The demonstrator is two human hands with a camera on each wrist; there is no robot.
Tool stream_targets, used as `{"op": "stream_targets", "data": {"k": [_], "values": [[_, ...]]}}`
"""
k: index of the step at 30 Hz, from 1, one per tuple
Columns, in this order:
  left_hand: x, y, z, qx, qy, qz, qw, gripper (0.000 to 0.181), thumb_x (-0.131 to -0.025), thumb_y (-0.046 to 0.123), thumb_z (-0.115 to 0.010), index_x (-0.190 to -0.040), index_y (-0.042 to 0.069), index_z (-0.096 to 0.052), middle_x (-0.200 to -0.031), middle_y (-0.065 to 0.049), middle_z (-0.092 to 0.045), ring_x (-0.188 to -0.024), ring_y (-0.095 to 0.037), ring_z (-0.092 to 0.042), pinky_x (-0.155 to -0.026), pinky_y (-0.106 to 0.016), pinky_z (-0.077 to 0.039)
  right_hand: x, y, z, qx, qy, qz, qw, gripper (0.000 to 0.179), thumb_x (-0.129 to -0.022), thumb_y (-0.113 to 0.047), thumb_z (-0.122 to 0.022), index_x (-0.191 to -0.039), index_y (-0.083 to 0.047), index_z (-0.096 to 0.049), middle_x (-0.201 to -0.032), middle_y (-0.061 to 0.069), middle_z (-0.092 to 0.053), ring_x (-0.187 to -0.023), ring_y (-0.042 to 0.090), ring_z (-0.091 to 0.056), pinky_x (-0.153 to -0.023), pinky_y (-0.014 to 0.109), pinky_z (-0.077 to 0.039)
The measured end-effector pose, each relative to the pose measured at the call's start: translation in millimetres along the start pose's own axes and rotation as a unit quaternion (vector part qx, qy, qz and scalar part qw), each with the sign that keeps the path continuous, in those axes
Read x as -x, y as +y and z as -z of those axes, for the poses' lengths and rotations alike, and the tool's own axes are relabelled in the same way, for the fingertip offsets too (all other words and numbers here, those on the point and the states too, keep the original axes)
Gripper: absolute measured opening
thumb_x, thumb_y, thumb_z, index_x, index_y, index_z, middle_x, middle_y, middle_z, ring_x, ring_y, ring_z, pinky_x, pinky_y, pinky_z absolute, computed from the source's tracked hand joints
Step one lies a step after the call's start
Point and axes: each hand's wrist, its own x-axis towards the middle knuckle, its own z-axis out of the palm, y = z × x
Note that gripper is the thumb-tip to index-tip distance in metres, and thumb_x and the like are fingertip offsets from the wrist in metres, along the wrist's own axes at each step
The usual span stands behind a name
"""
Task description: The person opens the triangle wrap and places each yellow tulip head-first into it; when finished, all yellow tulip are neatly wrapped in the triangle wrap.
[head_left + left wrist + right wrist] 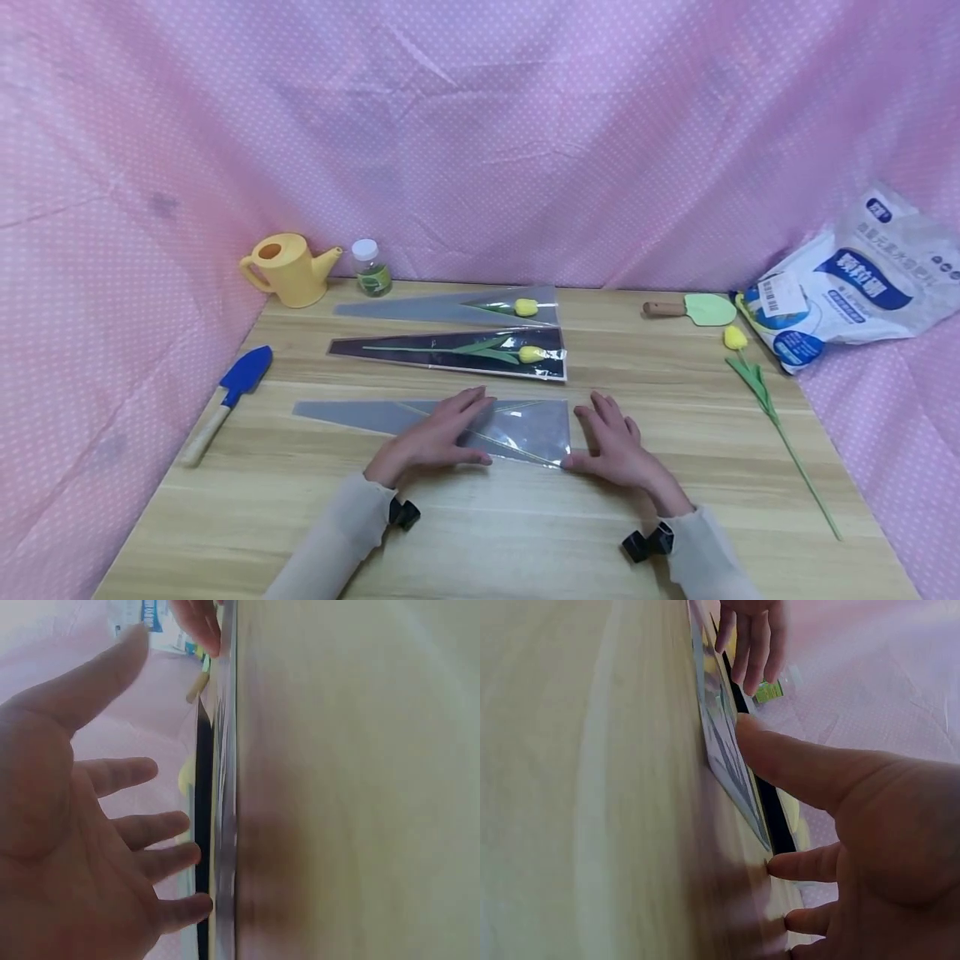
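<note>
A clear, tapered flower sleeve (517, 429) lies flat on the table, its wide end to the right. Over its middle spreads my left hand (442, 429), fingers apart, with nothing gripped. My right hand (618, 446) is at the wide end, thumb by the near corner and fingers extended; the right wrist view shows the same hand (900, 825) beside the sleeve's edge (739, 799). Behind lie a black-backed sleeve (405, 350) with a yellow tulip (532, 354) inside and another clear sleeve (405, 309) with a yellow tulip (526, 307).
A loose yellow tulip (768, 400) lies at the right, near a green trowel (708, 309) and a white-and-blue bag (847, 283). On the left are a blue trowel (246, 372), a yellow watering can (292, 271) and a small jar (372, 271). Pink cloth (487, 150) hangs behind.
</note>
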Motion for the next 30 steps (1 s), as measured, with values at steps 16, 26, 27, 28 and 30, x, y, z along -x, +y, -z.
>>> {"op": "stream_targets", "data": {"k": [16, 26, 27, 28, 30], "values": [[5.3, -3.4, -9.7, -0.047, -0.062, 0.028, 0.9966, 0.093, -0.084, 0.055, -0.074, -0.159, 0.027, -0.027, -0.171, -0.007, -0.006, -0.159, -0.031, -0.001, -0.127, -0.058, -0.005, 1.2, 0, -12, 0.016, 0.024, 0.012, 0.9995, 0.097, -0.077, -0.048, -0.082, -0.151, -0.004, -0.038, -0.164, 0.031, -0.010, -0.150, 0.055, -0.002, -0.111, 0.079, -0.001], [2.1, -3.7, -13.2, -0.060, -0.060, 0.025, 0.9961, 0.088, -0.085, 0.051, -0.074, -0.158, 0.027, -0.031, -0.171, -0.006, -0.005, -0.159, -0.032, 0.000, -0.126, -0.059, -0.004, -6.4, -12, -14, 0.048, 0.065, -0.024, 0.9964, 0.081, -0.081, -0.048, -0.078, -0.143, -0.005, -0.048, -0.159, 0.032, -0.023, -0.148, 0.053, -0.015, -0.110, 0.079, -0.013], [2.0, -3.3, -13.2, -0.060, -0.060, 0.026, 0.9960, 0.088, -0.085, 0.051, -0.074, -0.158, 0.027, -0.031, -0.171, -0.006, -0.005, -0.159, -0.032, 0.000, -0.126, -0.059, -0.004, -7.3, -13, -13, 0.047, 0.065, -0.029, 0.9964, 0.080, -0.081, -0.050, -0.077, -0.142, -0.005, -0.050, -0.159, 0.032, -0.024, -0.148, 0.053, -0.016, -0.110, 0.079, -0.015], [1.9, -2.7, -12.9, -0.062, -0.060, 0.028, 0.9959, 0.088, -0.085, 0.051, -0.074, -0.158, 0.028, -0.031, -0.171, -0.006, -0.005, -0.159, -0.032, 0.000, -0.126, -0.059, -0.004, -8.5, -15, -12, 0.045, 0.063, -0.032, 0.9965, 0.079, -0.082, -0.051, -0.075, -0.141, -0.004, -0.051, -0.159, 0.032, -0.026, -0.147, 0.053, -0.018, -0.109, 0.078, -0.018], [1.4, -1.7, -12.6, -0.065, -0.061, 0.030, 0.9956, 0.088, -0.085, 0.052, -0.074, -0.158, 0.028, -0.031, -0.171, -0.006, -0.005, -0.159, -0.032, 0.000, -0.126, -0.059, -0.005, -10.6, -18, -9, 0.027, 0.051, -0.034, 0.9978, 0.080, -0.083, -0.054, -0.074, -0.141, -0.003, -0.052, -0.158, 0.030, -0.029, -0.146, 0.052, -0.022, -0.110, 0.076, -0.022]]}}
